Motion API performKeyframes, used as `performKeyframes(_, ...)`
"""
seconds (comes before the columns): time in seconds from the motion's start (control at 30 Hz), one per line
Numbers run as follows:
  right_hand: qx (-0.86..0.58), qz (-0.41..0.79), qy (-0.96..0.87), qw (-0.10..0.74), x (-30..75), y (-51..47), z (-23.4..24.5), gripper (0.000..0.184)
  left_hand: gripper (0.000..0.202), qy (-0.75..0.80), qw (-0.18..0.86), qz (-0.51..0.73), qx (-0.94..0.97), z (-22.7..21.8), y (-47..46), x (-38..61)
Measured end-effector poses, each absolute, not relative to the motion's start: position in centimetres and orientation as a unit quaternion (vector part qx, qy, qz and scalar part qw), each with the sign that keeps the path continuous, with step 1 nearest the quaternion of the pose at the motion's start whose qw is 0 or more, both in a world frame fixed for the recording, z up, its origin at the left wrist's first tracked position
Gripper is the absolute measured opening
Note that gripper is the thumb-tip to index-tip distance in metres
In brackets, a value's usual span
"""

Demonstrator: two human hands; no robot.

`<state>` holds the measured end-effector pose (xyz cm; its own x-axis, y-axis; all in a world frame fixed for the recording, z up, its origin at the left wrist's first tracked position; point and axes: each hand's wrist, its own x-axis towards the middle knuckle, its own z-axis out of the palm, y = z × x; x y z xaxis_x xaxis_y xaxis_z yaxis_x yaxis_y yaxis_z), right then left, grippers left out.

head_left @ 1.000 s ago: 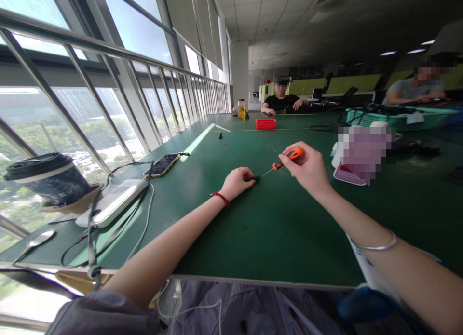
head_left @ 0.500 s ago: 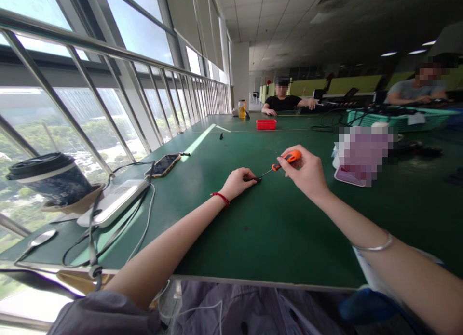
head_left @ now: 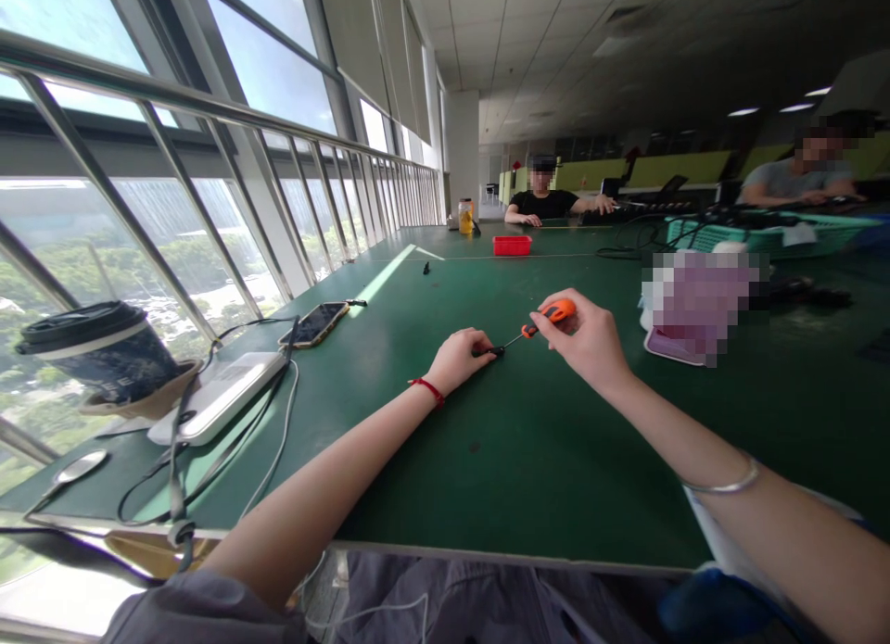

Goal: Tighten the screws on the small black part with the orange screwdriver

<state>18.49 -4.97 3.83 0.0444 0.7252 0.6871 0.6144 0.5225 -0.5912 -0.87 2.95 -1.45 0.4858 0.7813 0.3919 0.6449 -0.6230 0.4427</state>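
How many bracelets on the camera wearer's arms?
2. Red bracelet on the wrist of the left hand, which holds a small black part; silver bracelet up the arm from the right hand, which holds a screwdriver. The left sleeve could hide more.

Our left forearm [head_left: 351, 468] stretches forward and inward from the lower left; at its end our left hand [head_left: 459, 359] sits low, back uppermost, with thumb and fingers drawn together in a pinch; our right forearm [head_left: 685, 431] slants in from the lower right corner, up and to the left; our right hand [head_left: 588, 343] is held higher in view, thumb pointing forward and fingers curled in a grip; our two hands face each other, near but apart.
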Motion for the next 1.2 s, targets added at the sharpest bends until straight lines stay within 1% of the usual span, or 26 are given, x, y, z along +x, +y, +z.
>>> performKeyframes(0.2, -0.526, 0.012, -0.686, 0.502, 18.68, -4.84, 3.54, 0.031, 0.009, 0.406, 0.124, 0.289, 0.858, -1.18, 2.80, -0.87)
performKeyframes(0.33, -0.522, 0.007, -0.687, 0.505, 18.59, -4.95, 3.47, 0.022, 0.009, 0.404, 0.136, 0.291, 0.856, -1.11, 2.77, -0.83)
performKeyframes(0.43, -0.518, -0.005, -0.689, 0.506, 18.31, -5.08, 3.44, 0.032, 0.009, 0.403, 0.135, 0.290, 0.857, -1.12, 2.78, -0.79)
performKeyframes(0.53, -0.539, -0.005, -0.684, 0.492, 18.01, -5.24, 3.48, 0.037, 0.010, 0.404, 0.118, 0.283, 0.862, -1.14, 2.83, -0.71)
performKeyframes(0.63, -0.547, 0.025, -0.689, 0.475, 17.83, -5.38, 3.51, 0.038, 0.011, 0.396, 0.089, 0.273, 0.872, -1.17, 2.97, -0.66)
performKeyframes(0.77, -0.539, 0.017, -0.679, 0.498, 17.79, -5.36, 3.37, 0.034, 0.012, 0.388, 0.066, 0.258, 0.882, -1.21, 3.16, -0.69)
performKeyframes(0.9, -0.538, -0.023, -0.663, 0.521, 17.75, -5.19, 3.28, 0.047, 0.011, 0.385, 0.054, 0.254, 0.886, -1.16, 3.14, -0.73)
performKeyframes(0.97, -0.554, -0.021, -0.658, 0.510, 17.75, -5.14, 3.32, 0.051, 0.011, 0.385, 0.051, 0.253, 0.886, -1.11, 3.09, -0.73)
performKeyframes(1.03, -0.574, -0.008, -0.657, 0.488, 17.77, -5.16, 3.38, 0.050, 0.011, 0.385, 0.050, 0.253, 0.886, -1.06, 3.05, -0.71)
performKeyframes(1.1, -0.573, 0.010, -0.668, 0.475, 17.79, -5.22, 3.39, 0.043, 0.011, 0.383, 0.050, 0.254, 0.887, -1.04, 3.05, -0.70)
performKeyframes(1.2, -0.543, 0.023, -0.683, 0.488, 17.75, -5.35, 3.31, 0.034, 0.011, 0.382, 0.053, 0.256, 0.887, -1.08, 3.10, -0.69)
